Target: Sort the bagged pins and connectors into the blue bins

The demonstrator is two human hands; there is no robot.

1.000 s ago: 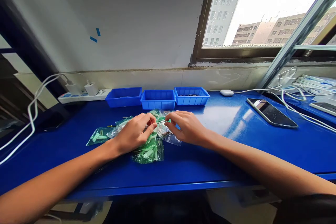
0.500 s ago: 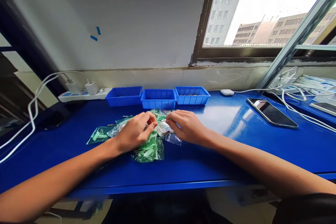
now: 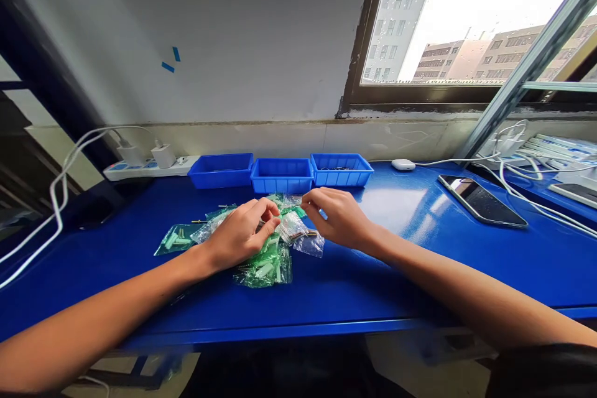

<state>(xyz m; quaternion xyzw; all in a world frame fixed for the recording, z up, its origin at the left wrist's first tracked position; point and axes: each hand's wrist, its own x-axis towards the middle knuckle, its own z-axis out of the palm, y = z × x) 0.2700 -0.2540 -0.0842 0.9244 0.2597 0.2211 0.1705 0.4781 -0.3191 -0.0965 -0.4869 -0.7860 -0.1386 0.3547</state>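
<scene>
A heap of small clear and green plastic bags [image 3: 268, 258] holding pale plug-like parts lies on the blue table [image 3: 401, 261]. My left hand [image 3: 240, 233] rests on the heap with its fingers curled in a pinch; what they hold is too small to name. My right hand [image 3: 338, 217] hovers just right of the heap, raised a little, fingers pinched together on something I cannot make out. Three blue bins [image 3: 280, 174] stand in a row behind the bags; the right bin [image 3: 341, 169] has small dark parts in it.
A white power strip [image 3: 144, 168] with chargers and white cables [image 3: 60, 193] lies at the back left. A phone [image 3: 482, 200] lies face up at the right, with a white earbud case [image 3: 403, 164], more cables and devices beyond. A window fills the upper right.
My right hand has pulled away from my left hand, moving right and slightly up. My left hand has stayed on the bags.
</scene>
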